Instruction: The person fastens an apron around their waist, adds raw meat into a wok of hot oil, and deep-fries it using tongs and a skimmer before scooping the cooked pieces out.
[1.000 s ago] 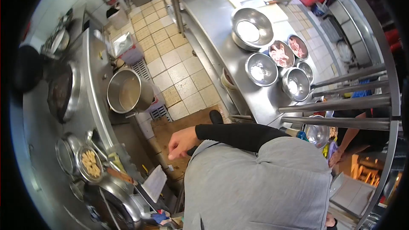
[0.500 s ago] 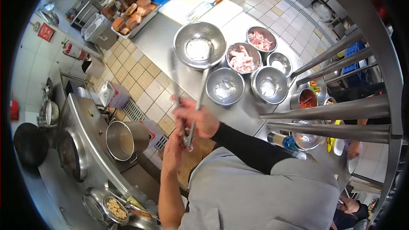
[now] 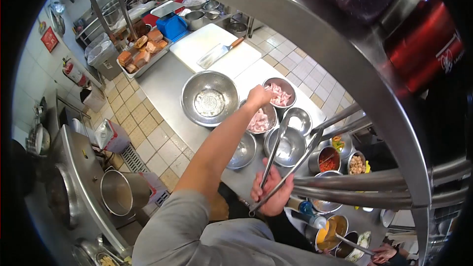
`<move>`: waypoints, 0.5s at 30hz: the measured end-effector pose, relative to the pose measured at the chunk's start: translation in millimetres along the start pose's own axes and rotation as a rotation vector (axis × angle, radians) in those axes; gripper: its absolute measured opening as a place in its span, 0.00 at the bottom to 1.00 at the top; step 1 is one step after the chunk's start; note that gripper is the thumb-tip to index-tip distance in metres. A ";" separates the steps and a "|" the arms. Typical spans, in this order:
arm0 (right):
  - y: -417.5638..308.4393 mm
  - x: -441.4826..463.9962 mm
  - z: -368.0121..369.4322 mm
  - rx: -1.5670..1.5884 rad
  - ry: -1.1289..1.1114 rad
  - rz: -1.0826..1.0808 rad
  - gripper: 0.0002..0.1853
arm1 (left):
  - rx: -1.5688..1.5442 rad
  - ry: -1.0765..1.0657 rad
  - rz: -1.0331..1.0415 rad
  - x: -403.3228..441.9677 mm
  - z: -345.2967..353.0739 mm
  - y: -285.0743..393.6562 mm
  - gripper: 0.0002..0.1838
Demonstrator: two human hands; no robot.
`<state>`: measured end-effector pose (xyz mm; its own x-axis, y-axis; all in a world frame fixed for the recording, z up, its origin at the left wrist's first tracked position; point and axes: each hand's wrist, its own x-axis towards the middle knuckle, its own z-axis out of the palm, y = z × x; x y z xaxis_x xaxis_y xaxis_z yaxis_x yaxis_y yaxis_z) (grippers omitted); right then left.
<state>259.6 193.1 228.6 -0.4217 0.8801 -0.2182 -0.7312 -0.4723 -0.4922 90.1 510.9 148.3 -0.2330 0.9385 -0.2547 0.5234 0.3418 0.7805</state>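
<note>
Silver stainless-steel tabletop. Far end: rectangular metal tray of brown blocks, beside white rectangular cutting board. Mid-surface: wide round steel bowl. Right of it: two meat-filled steel bowls, three shiny round steel bowls near them.

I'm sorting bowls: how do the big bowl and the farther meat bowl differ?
The big bowl is wider than the farther meat bowl. The farther meat bowl holds pink meat; the big bowl shows none. The left hand is at the farther meat bowl's rim; no hand is at the big bowl. Both are round, shiny metal.
</note>
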 end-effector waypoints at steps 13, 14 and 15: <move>-1.3 -20.0 -34.1 -0.172 0.093 -0.058 0.36 | 0.077 -0.004 0.093 95.8 47.4 6.9 0.24; 0.3 -19.3 -33.6 -0.182 0.084 -0.061 0.36 | 0.128 -0.033 0.070 61.2 27.3 29.8 0.24; 0.8 -17.3 -33.6 -0.179 0.080 -0.066 0.35 | 0.143 0.095 0.098 40.7 20.2 37.2 0.25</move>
<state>284.3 179.2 203.7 -0.3271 0.9132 -0.2429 -0.6461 -0.4037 -0.6477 116.7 562.8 155.4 -0.2480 0.9611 -0.1217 0.6568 0.2591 0.7082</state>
